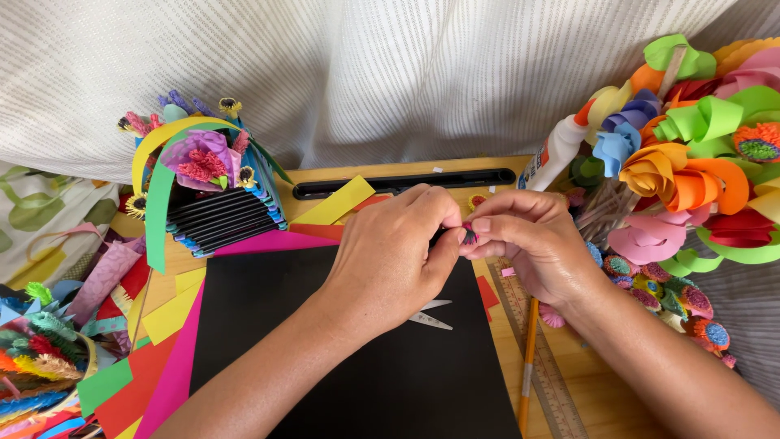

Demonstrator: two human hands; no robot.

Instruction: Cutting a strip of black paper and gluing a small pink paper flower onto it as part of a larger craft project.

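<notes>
Both hands pinch a small paper roll over the black sheet.

L hand (390, 260) + R hand (532, 244) meet mid-scene; fingers of both closed on tiny pink/dark roll (469, 234), held above black sheet (357, 358). Scissors (429, 315) lie on sheet under L hand. Pencil (528, 366) + ruler (544, 358) near right on surface. Glue bottle (556, 154) far right, by paper flowers (691, 162). Paper basket (207, 191) far left.

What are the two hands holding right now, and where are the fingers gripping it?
Both the left hand and the right hand pinch a small pink paper roll between thumb and fingertips, gripping its sides. Fingers hide most of it, so its exact shape cannot be told.
</notes>
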